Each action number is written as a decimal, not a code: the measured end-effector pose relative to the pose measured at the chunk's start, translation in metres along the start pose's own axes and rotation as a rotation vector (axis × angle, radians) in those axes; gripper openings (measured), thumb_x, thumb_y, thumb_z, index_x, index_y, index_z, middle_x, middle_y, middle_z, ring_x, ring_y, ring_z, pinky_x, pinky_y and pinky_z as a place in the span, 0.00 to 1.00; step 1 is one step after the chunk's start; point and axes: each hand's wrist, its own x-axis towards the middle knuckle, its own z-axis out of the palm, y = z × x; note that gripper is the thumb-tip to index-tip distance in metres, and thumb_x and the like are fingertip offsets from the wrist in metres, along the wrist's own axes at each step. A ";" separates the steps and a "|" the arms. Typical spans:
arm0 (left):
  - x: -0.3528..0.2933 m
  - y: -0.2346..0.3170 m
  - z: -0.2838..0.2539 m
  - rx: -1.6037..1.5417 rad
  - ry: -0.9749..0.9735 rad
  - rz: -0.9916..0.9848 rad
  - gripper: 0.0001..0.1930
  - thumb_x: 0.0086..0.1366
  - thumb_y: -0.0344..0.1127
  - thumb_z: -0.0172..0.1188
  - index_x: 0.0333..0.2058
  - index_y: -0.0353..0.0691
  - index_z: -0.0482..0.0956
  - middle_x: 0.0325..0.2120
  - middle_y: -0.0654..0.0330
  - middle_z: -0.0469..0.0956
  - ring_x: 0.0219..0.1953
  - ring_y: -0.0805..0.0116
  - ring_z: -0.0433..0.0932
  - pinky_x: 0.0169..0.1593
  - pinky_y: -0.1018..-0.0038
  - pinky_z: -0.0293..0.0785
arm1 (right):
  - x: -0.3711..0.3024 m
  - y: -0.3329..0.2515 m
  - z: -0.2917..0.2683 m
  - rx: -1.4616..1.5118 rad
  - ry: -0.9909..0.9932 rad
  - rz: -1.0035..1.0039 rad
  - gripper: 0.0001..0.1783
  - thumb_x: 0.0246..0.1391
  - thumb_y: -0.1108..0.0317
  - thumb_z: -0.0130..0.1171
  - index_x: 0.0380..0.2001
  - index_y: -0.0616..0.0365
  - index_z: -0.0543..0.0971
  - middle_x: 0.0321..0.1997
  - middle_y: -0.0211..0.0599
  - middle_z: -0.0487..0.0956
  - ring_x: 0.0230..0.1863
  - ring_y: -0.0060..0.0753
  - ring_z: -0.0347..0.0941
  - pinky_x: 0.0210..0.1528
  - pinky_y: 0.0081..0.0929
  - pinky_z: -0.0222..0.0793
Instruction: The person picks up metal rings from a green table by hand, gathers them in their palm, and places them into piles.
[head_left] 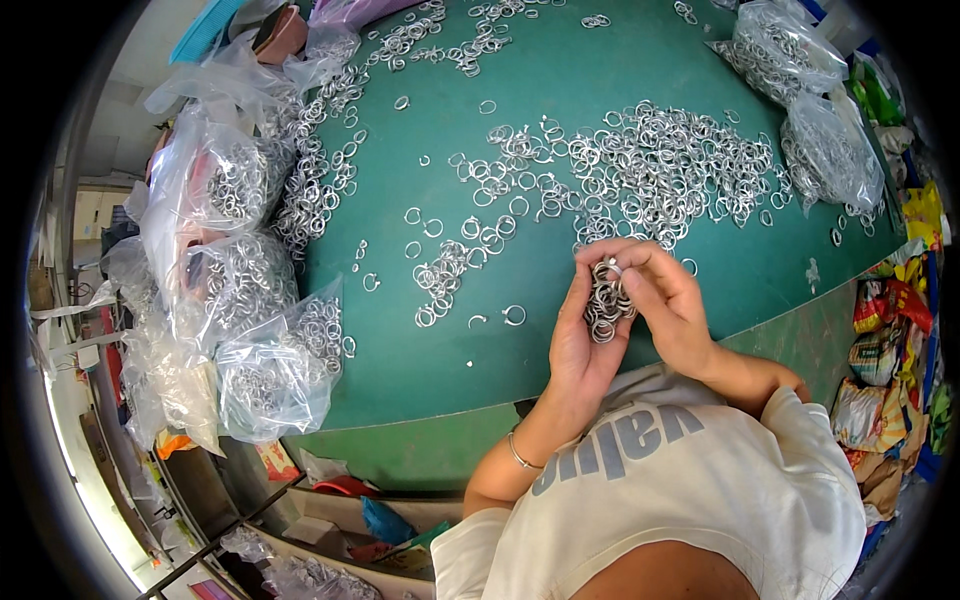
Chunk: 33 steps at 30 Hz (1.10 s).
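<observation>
My left hand (577,352) cups a handful of silver metal rings (607,308), its fingers curled round them near the table's front edge. From the right, my right hand (676,318) bends over the same handful. Its thumb and fingertips close on a ring (612,266) at the top of the bunch. Just beyond both hands spreads a large loose pile of rings (670,165) on the green tabletop (400,370). To the left of my left hand lie a smaller cluster (440,285) and a single ring (514,315).
Clear plastic bags of rings (270,375) crowd the table's left edge, with loose rings (315,190) beside them. More filled bags (830,150) stand at the far right. Colourful packets (875,360) lie beyond the right edge. An open drawer (350,530) sits below the table at left.
</observation>
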 end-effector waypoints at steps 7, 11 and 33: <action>-0.002 0.006 0.008 -0.005 0.001 0.046 0.12 0.64 0.41 0.46 0.40 0.40 0.67 0.45 0.56 0.70 0.52 0.61 0.67 0.58 0.61 0.61 | 0.006 -0.009 -0.020 -0.069 0.010 -0.122 0.04 0.52 0.80 0.49 0.33 0.66 0.70 0.41 0.46 0.73 0.39 0.25 0.70 0.43 0.23 0.66; -0.005 0.008 0.013 -0.006 0.023 0.073 0.12 0.65 0.41 0.45 0.42 0.40 0.66 0.49 0.55 0.67 0.55 0.60 0.62 0.58 0.61 0.61 | 0.002 -0.021 -0.026 -0.701 -0.009 -0.082 0.10 0.44 0.81 0.56 0.34 0.65 0.72 0.36 0.41 0.74 0.32 0.26 0.71 0.32 0.24 0.67; -0.006 0.015 0.010 -0.008 0.019 0.068 0.10 0.64 0.40 0.48 0.41 0.43 0.66 0.48 0.54 0.68 0.50 0.60 0.68 0.54 0.61 0.67 | 0.006 -0.012 -0.018 -0.439 0.059 0.082 0.10 0.45 0.81 0.54 0.34 0.62 0.75 0.27 0.32 0.72 0.24 0.14 0.68 0.18 0.14 0.58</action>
